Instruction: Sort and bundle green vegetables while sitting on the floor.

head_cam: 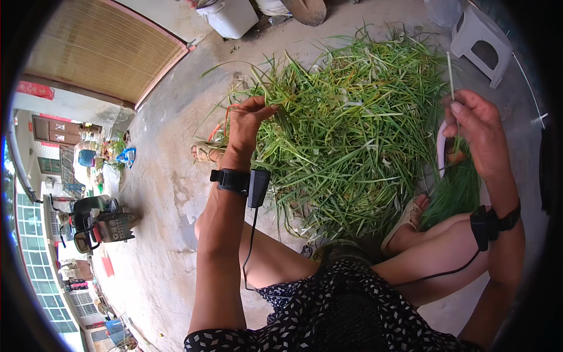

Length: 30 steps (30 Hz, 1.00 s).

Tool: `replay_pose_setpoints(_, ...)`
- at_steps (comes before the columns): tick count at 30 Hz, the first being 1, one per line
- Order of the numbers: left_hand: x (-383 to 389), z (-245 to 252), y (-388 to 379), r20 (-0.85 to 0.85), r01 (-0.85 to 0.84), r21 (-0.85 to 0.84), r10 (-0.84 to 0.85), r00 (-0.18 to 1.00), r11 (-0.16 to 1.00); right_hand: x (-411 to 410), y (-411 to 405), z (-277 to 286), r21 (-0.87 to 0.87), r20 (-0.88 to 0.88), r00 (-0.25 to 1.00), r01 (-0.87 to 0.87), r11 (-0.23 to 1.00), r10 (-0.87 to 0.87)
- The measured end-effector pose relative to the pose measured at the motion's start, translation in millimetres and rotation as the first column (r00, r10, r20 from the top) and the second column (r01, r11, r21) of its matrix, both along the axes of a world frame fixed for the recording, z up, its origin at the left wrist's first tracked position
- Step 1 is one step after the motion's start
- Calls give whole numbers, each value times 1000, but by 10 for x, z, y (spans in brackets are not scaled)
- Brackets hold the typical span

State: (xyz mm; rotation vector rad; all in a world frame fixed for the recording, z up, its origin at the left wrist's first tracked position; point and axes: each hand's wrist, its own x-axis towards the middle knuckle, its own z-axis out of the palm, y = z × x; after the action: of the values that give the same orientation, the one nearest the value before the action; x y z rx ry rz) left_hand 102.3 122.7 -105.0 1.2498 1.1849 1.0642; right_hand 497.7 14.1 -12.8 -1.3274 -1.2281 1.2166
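A wide heap of loose green grass-like leaves (352, 132), mixed with pale and yellowed strands, lies on the concrete floor between my feet. My left hand (247, 123), at the heap's left edge, pinches a few green leaves and a thicker stalk (258, 79) between thumb and fingers. Over on the right, my right hand (477, 121) holds a thin pale stem (449, 72) upright at the fingertips. Below that hand lies a bunch of fine, darker green leaves (455, 198) beside my right foot. A pale pink curved edge (441, 149) shows there, mostly hidden by the hand.
A plastic stool (481, 44) stands at the upper right. At the top are a white bucket (231, 20) and a shovel blade (305, 9). An orange strap (214, 130) lies near my left foot. A three-wheeled vehicle (101, 222) is parked at the left. Cables hang from both wristbands.
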Motion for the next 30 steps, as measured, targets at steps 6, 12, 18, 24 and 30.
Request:
replay_pose_setpoints(6,113,761,-157,13,68,-10,-68,998,998,-385,-34,86,90,-88,988,-118,989,126)
replay_pose_setpoints(12,352,1045,-303,174,227,-50,-215,961,973,-837,110,94,267,40,980,-198,943,194)
replay_pose_setpoints(18,682,932,-406,157,299,-131,-278,948,945,-1243,407,-184,290,52,980,-199,936,192)
replay_pose_setpoints(24,636,628,-347,183,269,-107,-247,952,957,-1278,481,-155,-9,-123,955,-273,962,270)
replay_pose_setpoints(30,483,381,-317,170,250,-120,-228,959,961,-1172,523,-213,-278,-180,941,-328,903,286)
